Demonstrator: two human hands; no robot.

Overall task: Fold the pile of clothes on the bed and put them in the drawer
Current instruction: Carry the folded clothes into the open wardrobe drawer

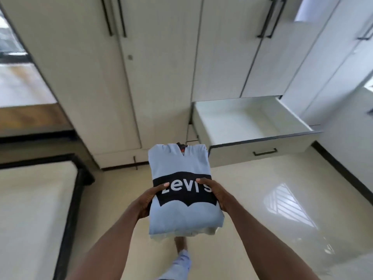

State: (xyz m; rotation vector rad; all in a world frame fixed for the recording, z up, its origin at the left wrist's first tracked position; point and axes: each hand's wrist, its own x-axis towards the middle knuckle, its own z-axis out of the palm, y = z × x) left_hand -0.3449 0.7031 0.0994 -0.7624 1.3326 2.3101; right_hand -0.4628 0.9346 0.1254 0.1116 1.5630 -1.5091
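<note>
1. A stack of folded clothes (184,190) is carried in the air above the floor (262,199), held between both hands in front of the person.
2. The top piece is a light blue shirt with a black printed logo and white lettering across its middle; a collar opening faces away from the person, with a bit of red and dark cloth showing in it.
3. The left hand (148,199) grips the stack's left edge, its thumb lying on top over the black print and its fingers curled underneath.
4. The right hand (215,191) grips the right edge the same way, thumb on the print, fingers wrapped under the stack.
5. Paler layers of cloth show at the near bottom edge of the stack.
6. A white drawer (260,147) stands pulled out from the wardrobe (161,77), ahead and to the right of the stack; its front has a dark handle.
7. The bed (36,199), with a dark frame, lies along the left.
8. A foot and a light blue trouser leg show below the stack.
</note>
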